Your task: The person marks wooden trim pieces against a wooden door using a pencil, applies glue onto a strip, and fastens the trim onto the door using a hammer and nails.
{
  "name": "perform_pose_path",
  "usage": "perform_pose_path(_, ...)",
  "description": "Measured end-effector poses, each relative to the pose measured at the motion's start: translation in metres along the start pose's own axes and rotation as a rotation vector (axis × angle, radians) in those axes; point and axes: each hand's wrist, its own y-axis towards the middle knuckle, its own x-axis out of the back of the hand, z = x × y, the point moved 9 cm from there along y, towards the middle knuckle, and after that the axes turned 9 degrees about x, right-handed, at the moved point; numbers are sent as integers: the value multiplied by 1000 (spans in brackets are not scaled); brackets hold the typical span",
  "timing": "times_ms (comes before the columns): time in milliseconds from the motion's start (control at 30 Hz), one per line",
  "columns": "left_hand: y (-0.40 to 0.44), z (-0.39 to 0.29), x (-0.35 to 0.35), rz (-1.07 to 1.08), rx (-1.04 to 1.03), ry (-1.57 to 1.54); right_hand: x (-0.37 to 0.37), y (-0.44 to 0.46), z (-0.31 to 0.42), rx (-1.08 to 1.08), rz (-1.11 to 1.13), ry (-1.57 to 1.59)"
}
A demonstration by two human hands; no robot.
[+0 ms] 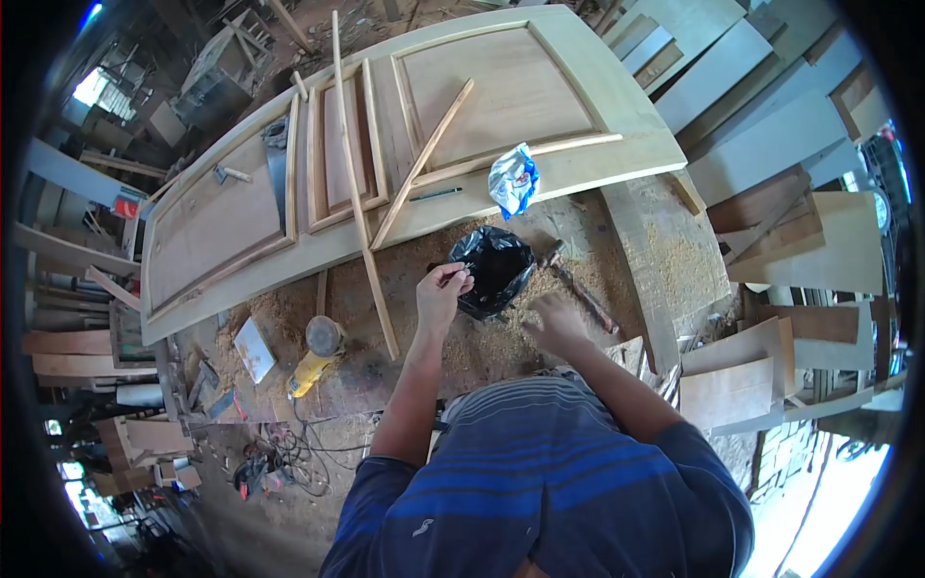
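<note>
My left hand (443, 291) is closed in a pinch at the left rim of an open black plastic bag (496, 273); what its fingers hold is too small to make out. My right hand (559, 325) hovers over the sawdust right of the bag, its fingers blurred. Beside it lies a hammer (584, 289), head toward the bag. A blue and white packet (515, 181) stands on the edge of a panelled wooden door (568, 173) behind the bag. Thin wood strips (352, 164) lie across the door, near a dark pencil-like tool (436, 195).
The workbench (462, 356) carries sawdust. A yellow power tool (313, 364) and a white tile-like piece (254, 350) lie at its left. A small hammer (232, 175) rests on the door. Boards (809, 125) lean at the right; cables (303, 458) lie below left.
</note>
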Motion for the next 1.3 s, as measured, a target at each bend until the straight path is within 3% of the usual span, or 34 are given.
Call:
perform_pose_path(100, 4, -2, -25, 45, 26, 39, -20, 28, 42, 25, 137, -88)
perform_pose_path(200, 19, 10, -35, 70, -2, 64, -76, 50, 19, 54, 128, -149)
perform_pose_path(367, 41, 16, -31, 24, -235, 496, -22, 37, 47, -83, 425, 32)
perform_pose_path(400, 23, -9, -39, -22, -285, 656, -17, 29, 47, -94, 503, 78)
perform_pose_path(500, 28, -5, -35, -40, -337, 743, -58, -7, -9, -203, 631, 188)
perform_pose_path(600, 38, 7, -30, -49, -317, 818, -27, -46, -21, -319, 743, 196)
perform_pose_path(667, 44, 16, -25, -38, -287, 803, -7, -63, -31, -287, 746, 179)
perform_pose_path(767, 42, 15, -20, -50, -164, 678, 48, -80, -12, -367, 565, 601)
perform_pose_path(867, 39, 10, -21, -38, -172, 639, 53, -83, -15, -229, 370, 926)
perform_pose_path(967, 36, 8, -22, -53, -184, 679, 52, -71, -16, -313, 269, 862)
perform_pose_path(1000, 33, 5, -23, -69, -178, 689, 62, -62, -10, -291, 197, 649)
perform_pose_path(1133, 23, -5, -19, -63, -192, 635, 41, -53, 3, -414, -5, 1137)
perform_pose_path(1233, 9, -23, -17, -48, -228, 467, 53, -40, 25, -300, -171, 1382)
perform_pose_path(1300, -5, -37, -19, -6, -168, 190, 39, -40, 11, -272, -57, 1232)
